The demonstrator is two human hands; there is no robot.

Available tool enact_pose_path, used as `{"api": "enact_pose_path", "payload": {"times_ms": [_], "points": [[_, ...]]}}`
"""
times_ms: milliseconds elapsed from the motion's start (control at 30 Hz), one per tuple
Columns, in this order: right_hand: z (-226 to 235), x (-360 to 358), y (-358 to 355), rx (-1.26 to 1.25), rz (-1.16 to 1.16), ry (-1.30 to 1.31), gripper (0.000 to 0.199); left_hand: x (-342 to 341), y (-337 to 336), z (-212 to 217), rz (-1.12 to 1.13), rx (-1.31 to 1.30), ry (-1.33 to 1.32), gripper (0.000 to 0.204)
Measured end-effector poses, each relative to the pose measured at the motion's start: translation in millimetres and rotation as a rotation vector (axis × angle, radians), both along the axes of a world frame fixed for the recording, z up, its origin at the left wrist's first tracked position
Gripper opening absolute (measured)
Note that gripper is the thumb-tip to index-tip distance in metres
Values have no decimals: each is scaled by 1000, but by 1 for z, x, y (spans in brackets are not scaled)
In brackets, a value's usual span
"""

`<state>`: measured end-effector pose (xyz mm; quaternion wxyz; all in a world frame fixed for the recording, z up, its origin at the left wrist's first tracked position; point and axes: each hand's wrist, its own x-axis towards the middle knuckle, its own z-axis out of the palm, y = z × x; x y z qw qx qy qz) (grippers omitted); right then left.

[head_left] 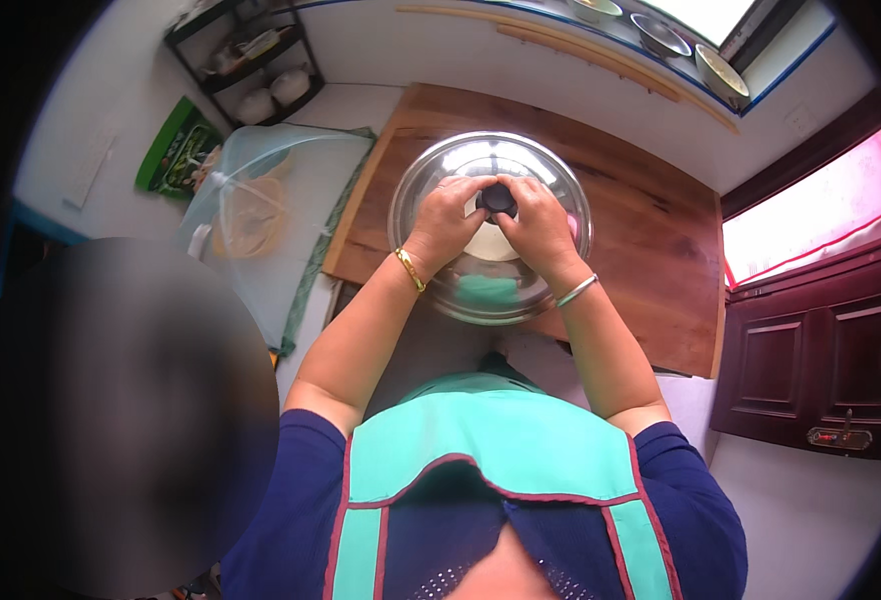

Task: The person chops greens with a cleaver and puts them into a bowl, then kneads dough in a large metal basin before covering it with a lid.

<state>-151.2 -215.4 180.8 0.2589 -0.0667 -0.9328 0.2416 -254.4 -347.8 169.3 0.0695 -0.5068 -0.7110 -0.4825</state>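
Observation:
A large round shiny metal pot lid point(546, 155) lies in front of me over the near part of a wooden board, its rim reaching past the board's near edge. A black knob point(498, 197) stands at its middle. My left hand point(448, 216) grips the knob from the left, thumb and fingers against its side. From the right my right hand point(541, 226) grips the same knob, so the two hands meet around it. What lies under the lid is hidden.
The wooden board point(651, 235) spreads behind and right of the lid. At left, a pale mesh food cover point(301, 185) covers some things. Bowls point(661, 36) line the back windowsill, and a dark shelf rack point(246, 65) stands far left. A dark red door point(821, 350) is at right. A dark blurred shape blocks the lower left.

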Motion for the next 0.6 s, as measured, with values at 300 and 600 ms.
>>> {"api": "enact_pose_path", "payload": {"times_ms": [300, 600], "points": [[-62, -28, 72, -146, 62, -92, 43, -17, 63, -48, 53, -216, -125, 43], [-73, -50, 70, -167, 135, -50, 45, -29, 54, -56, 109, -241, -162, 45]]}}
